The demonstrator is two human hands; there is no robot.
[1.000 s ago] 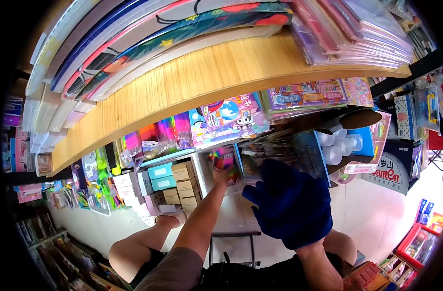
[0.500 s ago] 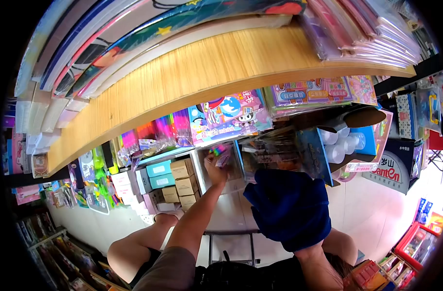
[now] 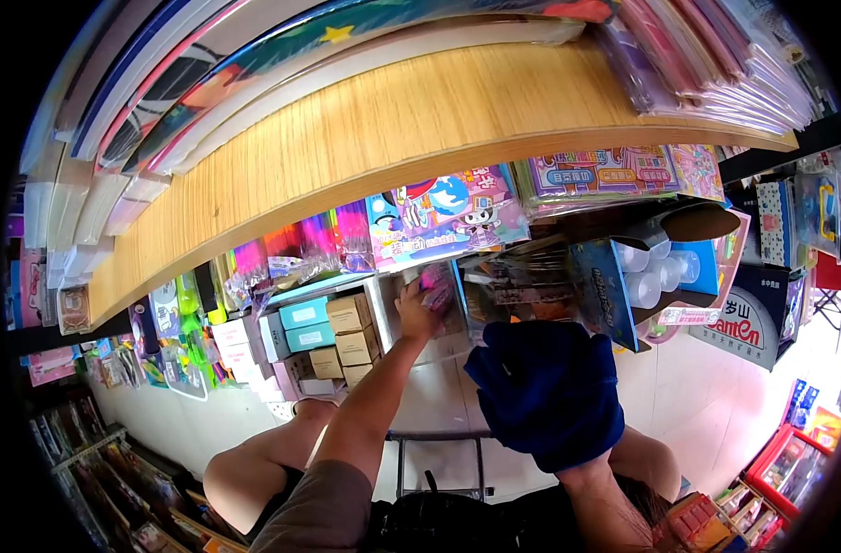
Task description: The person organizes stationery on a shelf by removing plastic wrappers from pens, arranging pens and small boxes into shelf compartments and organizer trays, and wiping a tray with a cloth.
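My left hand [image 3: 417, 311] reaches into a clear-sided bin [image 3: 379, 304] below the wooden shelf. Its fingers are closed on a small shiny pink packet [image 3: 437, 284], which sticks out on the hand's right side. A bunched dark blue cloth [image 3: 549, 392] covers my right hand, and only the wrist comes out below it. The fingers inside are hidden, though the cloth looks gripped. This hand hangs in front of a compartment of clear-wrapped goods [image 3: 522, 281], to the right of the bin.
Overhead, a curved wooden shelf [image 3: 393, 101] carries books and wrapped pads. Small brown boxes [image 3: 349, 313] and teal boxes [image 3: 305, 327] are stacked left of the bin. At right are clear plastic cups [image 3: 649, 272] and a dark carton [image 3: 747, 318]. A metal-framed stool [image 3: 439, 438] stands below.
The packet in my left hand has turned and now shows mostly pink at the hand's right. The blue-covered right hand stays nearly in place. The whole view has shifted slightly.
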